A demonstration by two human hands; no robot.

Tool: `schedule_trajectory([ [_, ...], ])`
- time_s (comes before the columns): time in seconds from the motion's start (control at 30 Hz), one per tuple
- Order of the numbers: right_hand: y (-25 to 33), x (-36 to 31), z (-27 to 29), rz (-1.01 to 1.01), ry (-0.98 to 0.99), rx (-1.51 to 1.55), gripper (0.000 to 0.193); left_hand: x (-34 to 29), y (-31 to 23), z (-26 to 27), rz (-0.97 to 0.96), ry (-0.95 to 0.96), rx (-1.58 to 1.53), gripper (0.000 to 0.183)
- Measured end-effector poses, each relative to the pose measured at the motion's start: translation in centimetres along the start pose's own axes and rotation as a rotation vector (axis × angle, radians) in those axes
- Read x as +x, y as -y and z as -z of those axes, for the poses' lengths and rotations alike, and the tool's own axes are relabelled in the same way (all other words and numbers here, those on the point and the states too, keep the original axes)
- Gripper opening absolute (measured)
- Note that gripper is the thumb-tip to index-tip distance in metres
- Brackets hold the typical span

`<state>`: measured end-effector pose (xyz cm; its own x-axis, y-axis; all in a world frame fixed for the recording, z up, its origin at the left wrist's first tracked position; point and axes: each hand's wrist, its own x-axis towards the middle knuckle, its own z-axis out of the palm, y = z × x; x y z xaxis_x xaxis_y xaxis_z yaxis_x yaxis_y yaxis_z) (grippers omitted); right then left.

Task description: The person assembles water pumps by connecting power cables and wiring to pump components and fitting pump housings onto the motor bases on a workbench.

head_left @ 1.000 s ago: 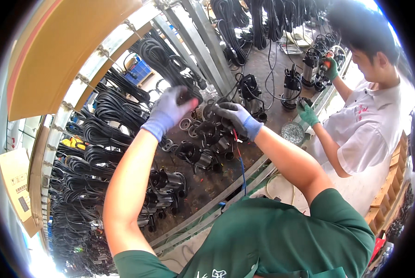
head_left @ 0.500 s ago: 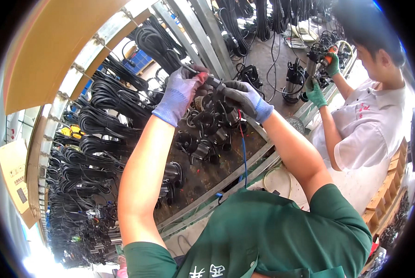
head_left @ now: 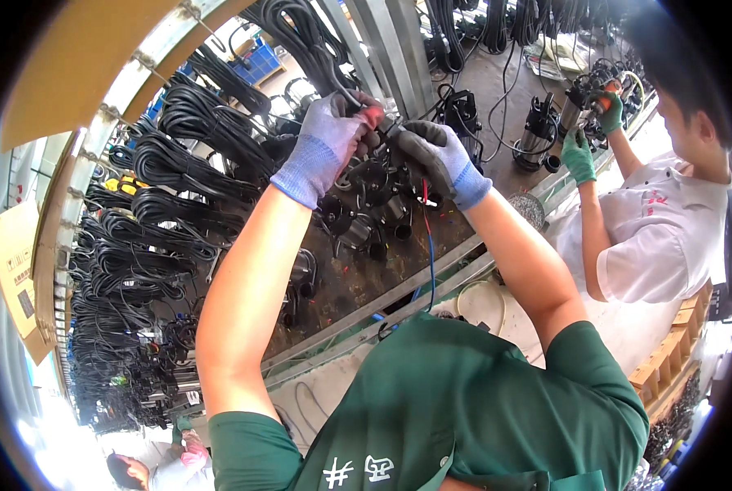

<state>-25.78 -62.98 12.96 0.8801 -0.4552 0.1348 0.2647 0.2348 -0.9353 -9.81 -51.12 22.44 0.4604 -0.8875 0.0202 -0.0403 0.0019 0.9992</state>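
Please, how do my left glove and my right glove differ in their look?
The left glove shows a red patch; the right glove shows none. The left glove looks mostly lavender, while the right glove shows more dark grey. Both have blue cuffs.

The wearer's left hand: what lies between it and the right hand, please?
A short dark fitting lies between the left hand and the right hand; the head view shows it.
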Motion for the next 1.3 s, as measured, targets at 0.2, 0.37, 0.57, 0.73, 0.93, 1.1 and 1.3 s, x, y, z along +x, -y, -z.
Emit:
schedule_trajectory([
  [0.2, -1.6, 1.3, -1.3, -0.096, 0.065, -0.078, 0.032, -0.8, 2.6, 3.0, 0.070, 0.044, -0.011, 0.015],
  [0.37, -8.1, 4.9, -0.1, 0.194, 0.101, -0.627, 0.031, -3.2, 12.7, 7.8, -0.207, -0.179, 0.252, 0.026],
  [0.57, -11.5, 8.5, -3.5, 0.386, 0.016, -1.325, 0.048, -7.1, 18.0, 9.9, 0.099, -0.383, 1.459, 0.052],
  [0.73, -13.9, 9.9, -6.0, 0.194, 0.034, -1.527, 0.053, -6.6, 18.9, 10.2, 0.149, -0.335, 1.535, 0.048],
  [0.93, -14.1, 11.0, -4.0, 0.349, 0.248, -1.409, 0.035, -7.2, 18.9, 13.9, -0.025, -0.190, 1.278, 0.051],
  [1.1, -14.4, 10.9, -1.4, 0.621, 0.398, -1.264, 0.032, -7.9, 18.3, 14.0, -0.074, -0.103, 1.203, 0.048],
  [1.3, -14.1, 8.5, -3.6, 0.408, 0.210, -1.499, 0.039, -9.2, 17.9, 13.8, -0.101, -0.111, 1.249, 0.059],
])
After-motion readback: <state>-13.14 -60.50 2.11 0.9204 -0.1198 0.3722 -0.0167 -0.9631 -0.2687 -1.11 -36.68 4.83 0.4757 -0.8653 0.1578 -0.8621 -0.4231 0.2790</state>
